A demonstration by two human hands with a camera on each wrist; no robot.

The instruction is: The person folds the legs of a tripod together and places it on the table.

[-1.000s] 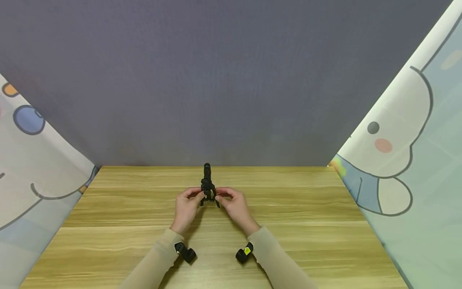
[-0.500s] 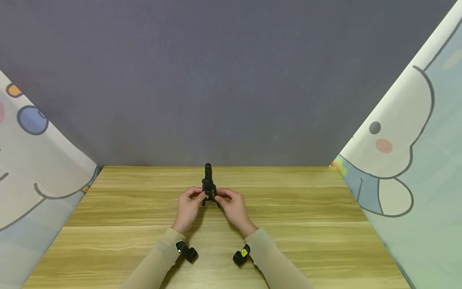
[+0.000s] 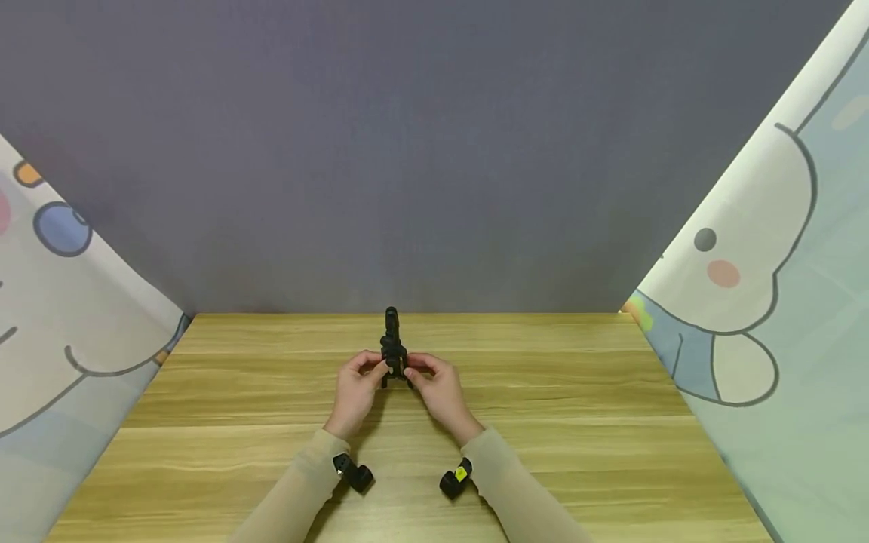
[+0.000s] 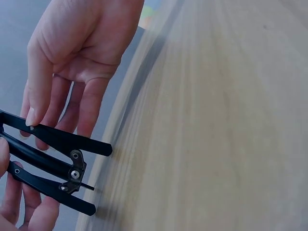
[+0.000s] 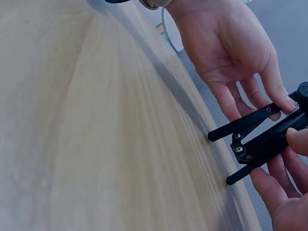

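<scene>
We are seeing only a slight change over the last second; in the head view, the feet of the black tripod are appearing a little closer together, while both hands are keeping their places; we are judging that the work at the legs is advancing only slightly, with the legs still standing apart. The tripod is being held upright between the hands, over the far half of the tabletop; its long axis is running up from the surface, its slim top end pointing upward and its feet pointing down; whether every foot is touching, we are not managing to tell. The left hand is pinching one leg between thumb and fingers; the right hand is pinching another leg in the same way.
</scene>
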